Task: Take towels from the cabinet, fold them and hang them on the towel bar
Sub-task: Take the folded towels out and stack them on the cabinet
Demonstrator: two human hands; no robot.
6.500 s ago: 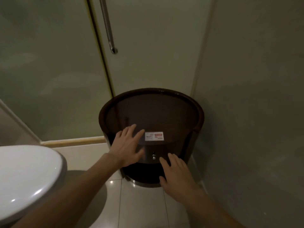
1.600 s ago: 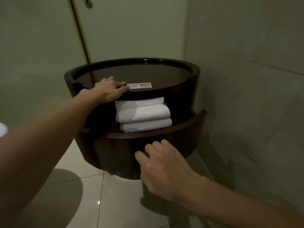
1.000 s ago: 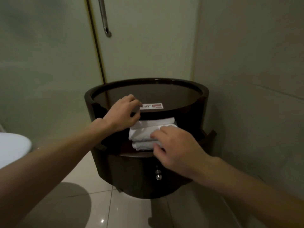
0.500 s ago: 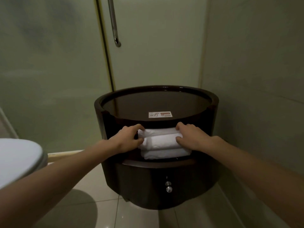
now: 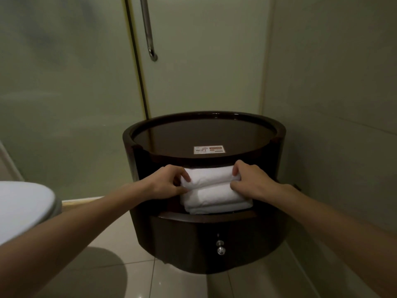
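A round dark wooden cabinet (image 5: 204, 134) stands in the corner with its curved drawer (image 5: 206, 235) pulled out. Inside lies a stack of folded white towels (image 5: 214, 198). My left hand (image 5: 165, 183) pinches the left end of the top towel (image 5: 209, 176), thumb under and fingers over. My right hand (image 5: 251, 181) grips the right end of the same towel. The towel still rests on the stack, slightly drawn forward. No towel bar is plainly in view apart from a metal handle (image 5: 148, 31) on the glass door.
A frosted glass shower door (image 5: 64, 82) rises behind the cabinet. A white toilet lid (image 5: 23, 207) sits at the left edge. A wall (image 5: 333, 93) closes in on the right. Glossy floor tiles (image 5: 137, 276) lie below. A WiFi sticker (image 5: 209, 150) marks the cabinet top.
Both hands have curled tighter round the ends of the top towel and drawn it slightly forward. Earlier the drawer was pulled out and my left hand left the cabinet rim.
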